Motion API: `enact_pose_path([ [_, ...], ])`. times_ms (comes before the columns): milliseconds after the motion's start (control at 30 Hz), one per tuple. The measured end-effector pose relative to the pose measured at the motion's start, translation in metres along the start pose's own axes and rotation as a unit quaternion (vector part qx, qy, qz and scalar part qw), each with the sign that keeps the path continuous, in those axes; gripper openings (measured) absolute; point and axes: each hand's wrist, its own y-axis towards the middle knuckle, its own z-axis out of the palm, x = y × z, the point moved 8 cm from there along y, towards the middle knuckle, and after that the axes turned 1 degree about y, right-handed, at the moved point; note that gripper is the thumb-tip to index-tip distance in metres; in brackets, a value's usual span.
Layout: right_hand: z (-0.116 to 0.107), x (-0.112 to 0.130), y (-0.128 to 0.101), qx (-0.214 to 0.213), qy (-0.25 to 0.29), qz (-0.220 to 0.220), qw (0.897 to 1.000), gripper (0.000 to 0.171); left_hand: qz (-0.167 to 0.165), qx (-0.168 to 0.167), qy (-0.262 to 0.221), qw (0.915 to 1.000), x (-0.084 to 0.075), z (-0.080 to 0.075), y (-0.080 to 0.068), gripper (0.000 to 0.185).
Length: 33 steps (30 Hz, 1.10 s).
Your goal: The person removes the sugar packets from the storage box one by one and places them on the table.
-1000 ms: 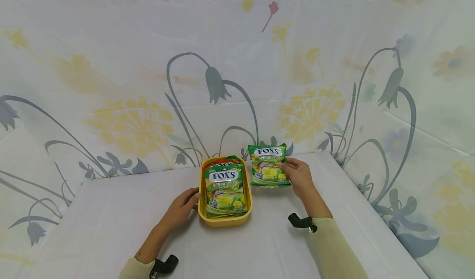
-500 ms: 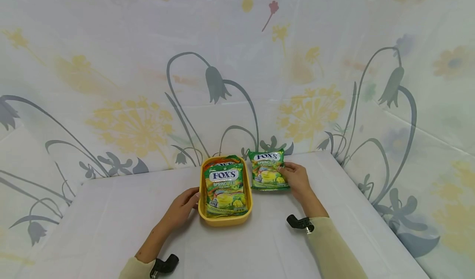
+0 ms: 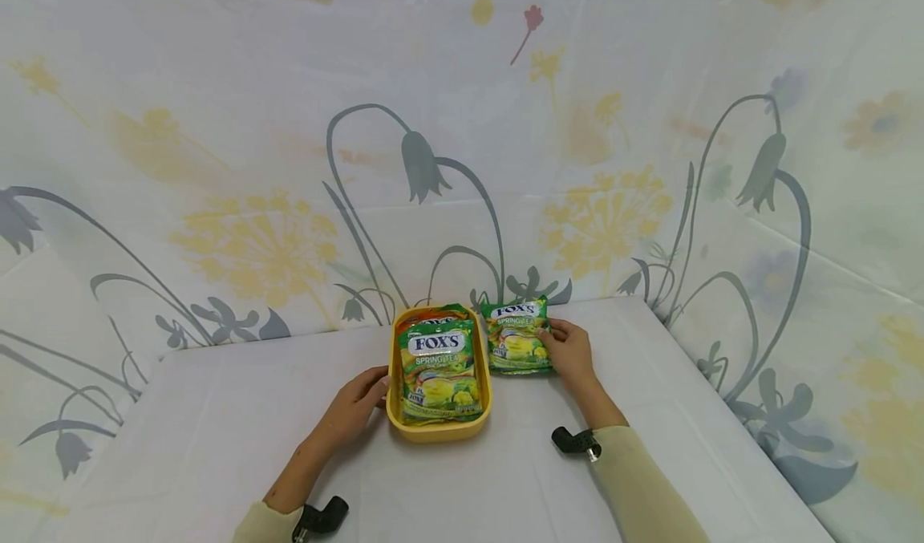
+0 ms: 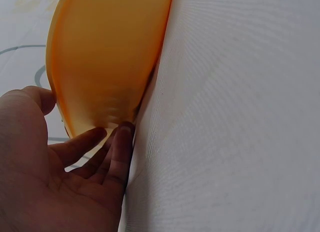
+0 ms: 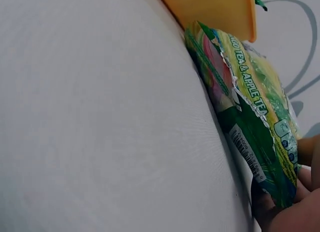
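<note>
Currently, a candy bag near the table's far edge is pinched by the right hand; the yellow tray's wall is touched by the left hand's straight fingers.

Both forearms extend forward from the lower edge of the head view, each in a pale sleeve with a black camera mount at the wrist. The left hand lies low, palm turned inward, with relaxed, nearly straight fingers reaching forward and the thumb held apart above them. The right hand is stretched farther forward than the left, palm facing left, its thumb on top and fingers curled underneath in a pinch grip.
</note>
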Motion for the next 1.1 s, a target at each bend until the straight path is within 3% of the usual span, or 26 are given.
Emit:
enact_pose_path([
  [233,0.0,0.008,-0.001,-0.018,-0.065,-0.05,0.996,0.041,-0.003,-0.001,-0.003,1.0,-0.001,0.0,-0.001,0.05],
  [567,0.009,0.019,-0.006,0.049,-0.132,-0.088,0.986,0.054,0.003,0.0,-0.006,1.0,-0.003,0.0,-0.002,0.051],
  [833,0.009,0.031,-0.009,0.061,-0.139,-0.114,0.982,0.057,-0.004,-0.003,0.001,1.0,-0.003,0.0,-0.002,0.049],
  [1100,0.009,0.051,-0.015,0.051,-0.109,-0.149,0.981,0.055,-0.007,-0.003,0.001,1.0,-0.004,0.0,-0.002,0.05],
])
